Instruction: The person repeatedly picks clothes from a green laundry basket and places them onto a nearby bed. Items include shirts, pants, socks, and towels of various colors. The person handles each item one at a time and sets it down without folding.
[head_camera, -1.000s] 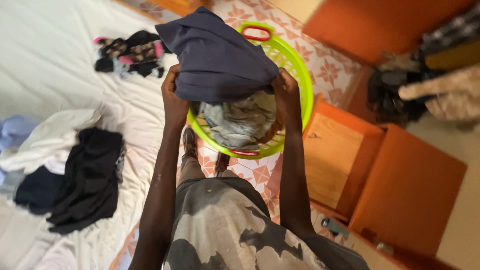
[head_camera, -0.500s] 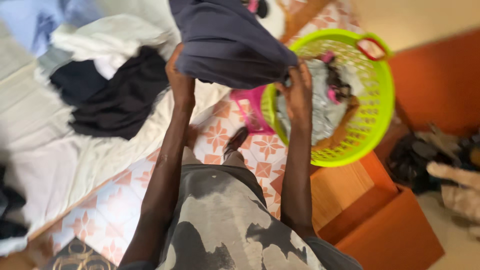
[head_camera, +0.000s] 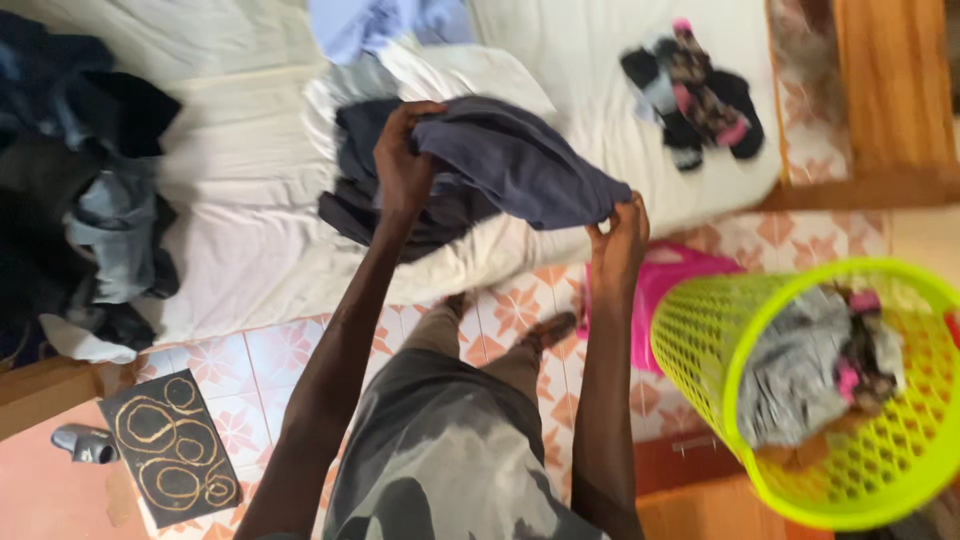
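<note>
My left hand (head_camera: 402, 165) is clenched on one end of a dark grey-blue garment (head_camera: 510, 160), the soft cloth bunched in my fist. My right hand (head_camera: 617, 240) pinches the other end between thumb and fingers, lower and nearer to me. The garment hangs slack between both grips, a limp, matte, creased fabric folding over itself, held in the air above the near edge of the bed (head_camera: 250, 230).

Right under it lies a pile of dark clothes (head_camera: 360, 195), black and charcoal, crumpled on the white, rumpled sheet. Beyond that a pale blue garment (head_camera: 375, 25) lies at the far side of the bed. To the right sit rolled socks (head_camera: 690, 95), black and grey with pink tips, well apart from my hands. At the left edge of the bed is a heap of denim and black clothing (head_camera: 90, 190), thick and folded unevenly.

Beside my right arm stands a lime-green plastic laundry basket (head_camera: 700, 340), round with a perforated mesh wall, holding grey cloth (head_camera: 795, 375) with pink bits. A bright pink item (head_camera: 665, 290) lies on the floor between the basket and my right hand. The floor (head_camera: 290, 350) is tiled in a white-and-orange flower pattern. Down to the left lies a dark mat with yellow loops (head_camera: 170, 450).
</note>
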